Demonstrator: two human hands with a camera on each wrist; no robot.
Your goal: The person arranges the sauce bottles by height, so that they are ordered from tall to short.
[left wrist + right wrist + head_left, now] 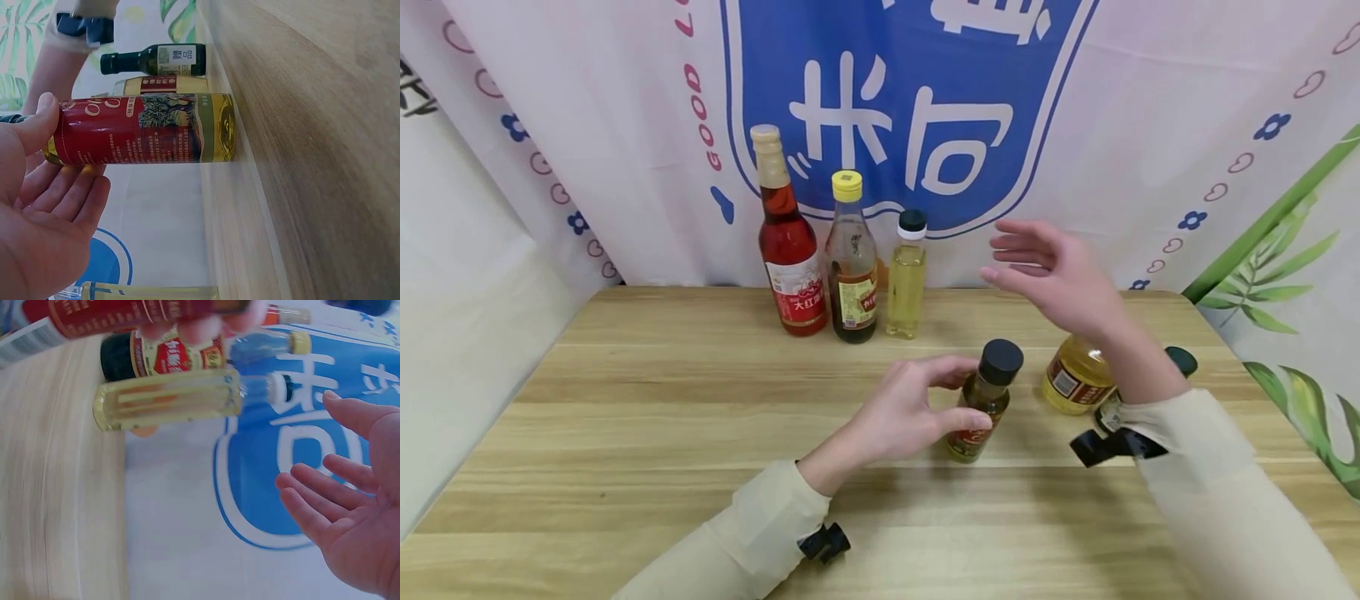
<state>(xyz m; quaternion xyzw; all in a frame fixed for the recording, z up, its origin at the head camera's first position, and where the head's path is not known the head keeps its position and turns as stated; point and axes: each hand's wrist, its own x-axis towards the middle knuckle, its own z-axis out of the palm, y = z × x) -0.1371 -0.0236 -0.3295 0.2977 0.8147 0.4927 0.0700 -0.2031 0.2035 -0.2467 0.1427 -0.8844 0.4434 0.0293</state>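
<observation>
My left hand (910,412) holds an olive oil bottle (967,443) with a black cap, its thumb in front and its fingers behind. In the left wrist view, the bottle's red label (100,131) shows, and its base is at or close to the tabletop; I cannot tell if they touch. My right hand (1060,271) hovers empty above the table's back right, fingers extended and thumb apart. Below its wrist stands a wide bottle of yellow oil (1071,385), partly covered by the forearm. A small dark green bottle (150,60) stands beside that one, mostly hidden in the head view.
Along the back of the wooden table (662,417) stand a tall bottle of red liquid (790,242), a yellow-capped bottle of dark sauce (855,292) and a slim bottle of pale yellow oil (907,292). A printed curtain (662,208) hangs right behind them.
</observation>
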